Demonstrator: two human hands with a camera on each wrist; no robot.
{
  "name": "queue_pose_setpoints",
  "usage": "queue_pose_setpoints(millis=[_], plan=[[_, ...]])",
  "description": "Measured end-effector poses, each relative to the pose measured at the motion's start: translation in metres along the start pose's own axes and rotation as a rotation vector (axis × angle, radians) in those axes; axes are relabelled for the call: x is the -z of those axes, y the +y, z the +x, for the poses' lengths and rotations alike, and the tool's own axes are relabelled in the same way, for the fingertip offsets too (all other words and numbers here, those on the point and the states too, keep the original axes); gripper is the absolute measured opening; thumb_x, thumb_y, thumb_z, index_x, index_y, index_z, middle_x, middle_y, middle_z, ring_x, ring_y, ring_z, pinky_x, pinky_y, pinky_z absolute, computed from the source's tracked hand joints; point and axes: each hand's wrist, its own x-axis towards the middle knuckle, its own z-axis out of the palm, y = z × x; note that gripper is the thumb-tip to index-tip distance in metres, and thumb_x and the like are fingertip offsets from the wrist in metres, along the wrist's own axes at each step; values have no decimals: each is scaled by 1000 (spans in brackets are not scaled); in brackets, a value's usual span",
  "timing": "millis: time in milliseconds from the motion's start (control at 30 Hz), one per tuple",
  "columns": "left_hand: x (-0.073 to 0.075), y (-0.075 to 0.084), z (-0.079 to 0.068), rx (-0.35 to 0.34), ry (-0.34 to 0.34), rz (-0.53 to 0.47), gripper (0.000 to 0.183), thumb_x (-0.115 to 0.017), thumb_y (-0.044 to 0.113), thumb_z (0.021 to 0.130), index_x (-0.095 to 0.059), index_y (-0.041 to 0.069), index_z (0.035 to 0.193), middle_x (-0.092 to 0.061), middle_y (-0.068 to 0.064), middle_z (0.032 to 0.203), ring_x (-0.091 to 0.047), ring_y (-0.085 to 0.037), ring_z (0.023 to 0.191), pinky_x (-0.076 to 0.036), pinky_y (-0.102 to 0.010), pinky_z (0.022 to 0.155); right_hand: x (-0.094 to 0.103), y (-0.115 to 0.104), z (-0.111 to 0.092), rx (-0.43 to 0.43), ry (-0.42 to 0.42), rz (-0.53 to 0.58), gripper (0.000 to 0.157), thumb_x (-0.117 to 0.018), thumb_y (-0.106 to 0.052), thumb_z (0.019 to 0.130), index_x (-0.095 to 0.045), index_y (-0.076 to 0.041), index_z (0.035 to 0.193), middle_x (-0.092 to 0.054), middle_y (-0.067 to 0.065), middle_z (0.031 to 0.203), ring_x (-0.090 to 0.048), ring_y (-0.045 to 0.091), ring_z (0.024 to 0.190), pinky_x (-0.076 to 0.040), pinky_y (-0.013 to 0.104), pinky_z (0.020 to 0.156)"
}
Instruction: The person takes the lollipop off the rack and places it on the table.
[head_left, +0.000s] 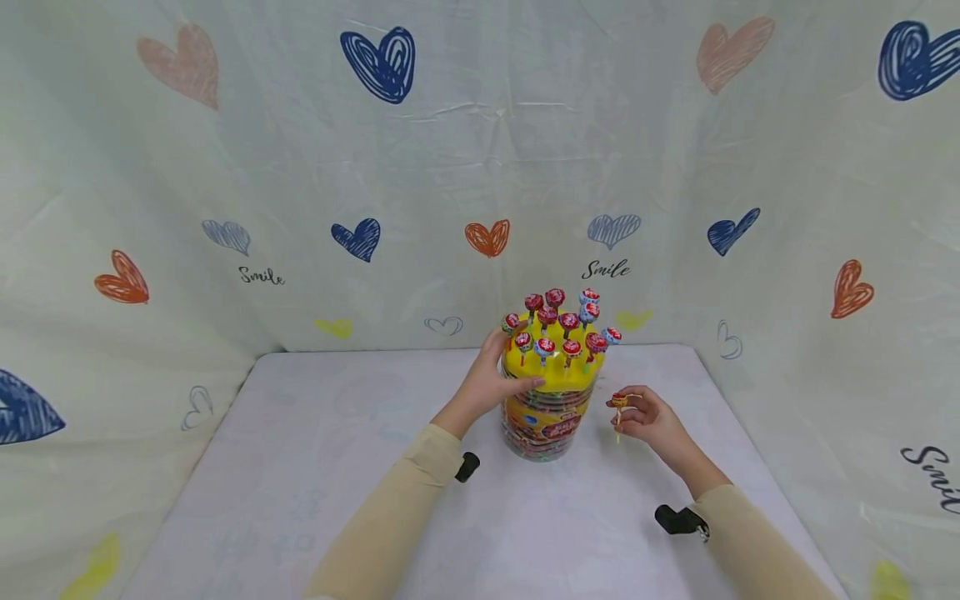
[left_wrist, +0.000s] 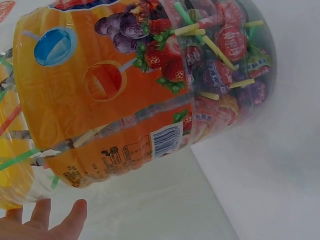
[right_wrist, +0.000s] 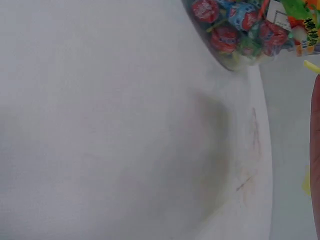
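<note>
A clear plastic jar full of lollipops, with an orange fruit label, stands on the table under a yellow lid. Several wrapped lollipops stick up from that lid. My left hand holds the jar at its lid, thumb across the front and fingers round the far left side. To the right of the jar, my right hand pinches one lollipop with a yellow wrapper, its stick pointing down. In the right wrist view a finger and a yellow stick end show at the edge.
The white table runs back to a pale curtain printed with hearts. Black wrist cameras sit at both sleeves. Lollipops with coloured sticks show through the jar wall.
</note>
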Motion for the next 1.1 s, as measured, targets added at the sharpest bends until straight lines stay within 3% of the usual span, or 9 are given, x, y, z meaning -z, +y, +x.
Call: queue_pose_setpoints(millis=[200, 500, 700, 1100], plan=[[0, 1, 0, -1, 3, -3, 84, -82, 37, 79, -33, 46, 147, -16, 2, 159, -24, -31, 143, -26, -65, 108, 2, 19, 6, -97, -24, -54, 61, -73, -5, 86, -41, -1, 137, -41, 21, 138, -63, 25, 102, -55, 29, 85], [0, 1, 0, 2, 4, -9, 84, -82, 38, 79, -34, 44, 147, -16, 2, 159, -26, -31, 142, -26, -64, 108, 0, 40, 21, -123, -31, -155, 58, -74, -1, 84, -48, -2, 136, -51, 19, 135, -59, 29, 111, -56, 32, 85], [0, 1, 0, 5, -1, -19, 85, -82, 38, 79, -33, 40, 149, -17, 1, 159, -26, -31, 142, -25, -63, 109, -1, 49, 29, -142, -44, -205, 57, -78, -3, 80, -52, -4, 131, -54, 17, 131, -60, 28, 107, -56, 34, 84], [-1, 0, 0, 7, 0, -23, 83, -81, 35, 79, -34, 45, 147, -17, 1, 158, -27, -30, 141, -28, -62, 108, -3, 49, 36, -189, -36, -279, 59, -80, -2, 78, -55, -3, 131, -59, 13, 118, -58, 24, 92, -55, 30, 77]])
